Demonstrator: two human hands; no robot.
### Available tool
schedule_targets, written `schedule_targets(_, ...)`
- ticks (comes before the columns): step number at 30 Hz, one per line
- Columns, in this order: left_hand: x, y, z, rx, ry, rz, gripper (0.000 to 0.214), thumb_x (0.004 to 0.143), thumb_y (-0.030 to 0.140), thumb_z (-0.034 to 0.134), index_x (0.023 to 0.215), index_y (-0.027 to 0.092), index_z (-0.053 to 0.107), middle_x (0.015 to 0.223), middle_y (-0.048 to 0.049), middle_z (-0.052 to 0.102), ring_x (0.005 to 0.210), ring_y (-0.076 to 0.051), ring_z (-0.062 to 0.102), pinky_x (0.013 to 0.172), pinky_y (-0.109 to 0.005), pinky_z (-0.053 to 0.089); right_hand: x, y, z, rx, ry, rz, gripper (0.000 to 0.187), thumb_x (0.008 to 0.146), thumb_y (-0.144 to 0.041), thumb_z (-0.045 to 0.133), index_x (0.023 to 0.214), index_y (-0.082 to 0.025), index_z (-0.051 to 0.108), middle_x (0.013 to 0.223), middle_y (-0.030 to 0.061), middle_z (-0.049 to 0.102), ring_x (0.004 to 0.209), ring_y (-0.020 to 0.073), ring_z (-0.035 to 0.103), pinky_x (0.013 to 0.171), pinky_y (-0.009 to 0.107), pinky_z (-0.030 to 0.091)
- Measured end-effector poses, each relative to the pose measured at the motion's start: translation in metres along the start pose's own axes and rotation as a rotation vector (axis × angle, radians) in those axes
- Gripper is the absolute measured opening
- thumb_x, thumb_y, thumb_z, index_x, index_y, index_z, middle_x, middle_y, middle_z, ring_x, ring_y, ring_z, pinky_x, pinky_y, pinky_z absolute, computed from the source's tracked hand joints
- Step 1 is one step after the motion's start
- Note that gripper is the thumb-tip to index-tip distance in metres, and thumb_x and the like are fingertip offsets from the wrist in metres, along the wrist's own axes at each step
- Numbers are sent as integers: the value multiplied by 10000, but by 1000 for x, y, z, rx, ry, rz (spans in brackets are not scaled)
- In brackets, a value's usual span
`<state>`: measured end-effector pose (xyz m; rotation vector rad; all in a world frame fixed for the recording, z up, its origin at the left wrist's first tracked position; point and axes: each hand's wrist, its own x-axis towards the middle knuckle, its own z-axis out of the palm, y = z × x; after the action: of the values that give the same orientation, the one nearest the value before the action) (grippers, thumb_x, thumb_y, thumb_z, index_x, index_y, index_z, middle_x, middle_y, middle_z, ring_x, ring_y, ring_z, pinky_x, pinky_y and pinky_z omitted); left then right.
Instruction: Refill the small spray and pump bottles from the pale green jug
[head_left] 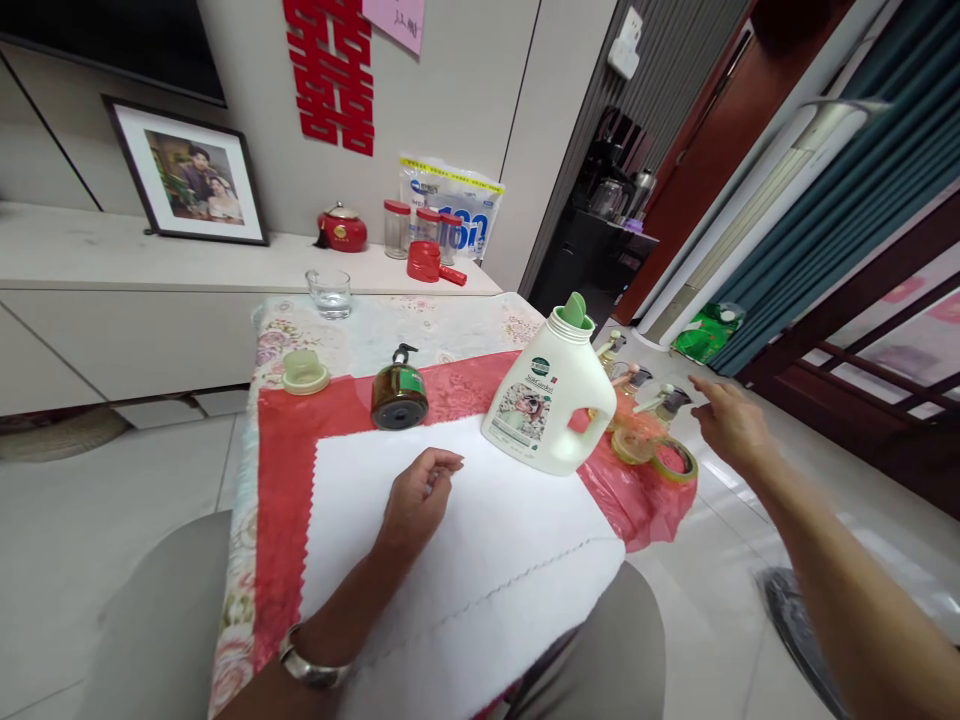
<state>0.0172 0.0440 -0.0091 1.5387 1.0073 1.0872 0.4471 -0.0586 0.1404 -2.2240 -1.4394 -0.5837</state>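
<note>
My left hand (417, 500) rests on the white cloth (465, 570) with its fingers curled loosely and nothing in them. My right hand (726, 422) hovers at the table's right edge, fingers stretched toward several small pump bottles (651, 410) and holding nothing. A white detergent jug (546, 398) with a green spout stands between my hands on the red cloth (285, 470). A brown pump bottle (400, 390) lies on its side just beyond my left hand.
A pale green cap (304, 371) and a glass cup (328, 292) sit farther back on the floral table cover. The sideboard (112, 262) behind holds a framed photo (192, 175), a red pot (342, 228), jars and a bag. A fan (796, 610) stands on the floor at right.
</note>
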Motion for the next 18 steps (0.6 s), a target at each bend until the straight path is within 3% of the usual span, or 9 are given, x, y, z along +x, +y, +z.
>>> schedule_targets(3, 0, -1, 0, -1, 11, 12, 214, 785, 227, 526, 923, 225, 690, 927, -45, 794, 918, -240, 755, 774, -347, 579, -25, -25, -7, 74, 85, -5, 425, 992, -426, 494, 1229, -104, 637, 1098, 113, 616, 864, 158, 587, 910, 344, 485)
schedule_targets(6, 0, -2, 0, -10, 39, 40, 206, 781, 206, 528, 908, 222, 689, 898, -42, 790, 893, -234, 755, 756, -338, 577, -60, -65, 2, 210, 140, -19, 508, 948, -522, 446, 1190, -134, 667, 1100, 97, 636, 889, 174, 611, 872, 311, 490)
schedule_targets(9, -2, 0, 0, -16, 69, 85, 215, 778, 171, 507, 894, 215, 683, 880, -44, 775, 851, -217, 744, 725, -320, 572, -93, -104, 26, 352, 187, 40, 589, 937, -616, 446, 1190, -134, 671, 1178, 96, 628, 1042, 212, 611, 988, 336, 466)
schedule_targets(12, -3, 8, -1, 39, 130, 129, 232, 785, 136, 494, 900, 211, 681, 894, -50, 749, 830, -200, 716, 736, -317, 563, -113, -130, 56, 478, 212, 196, 625, 962, -640, 421, 1273, -152, 655, 1258, 102, 600, 1182, 279, 562, 1048, 417, 423)
schedule_targets(18, 2, 46, -16, 92, 244, 175, 283, 811, 89, 488, 980, 224, 669, 1002, -53, 688, 853, -174, 666, 725, -286, 540, -119, -147, 96, 720, 192, 358, 742, 969, -704, 397, 1456, -168, 561, 1321, 96, 566, 1212, 308, 553, 1081, 484, 411)
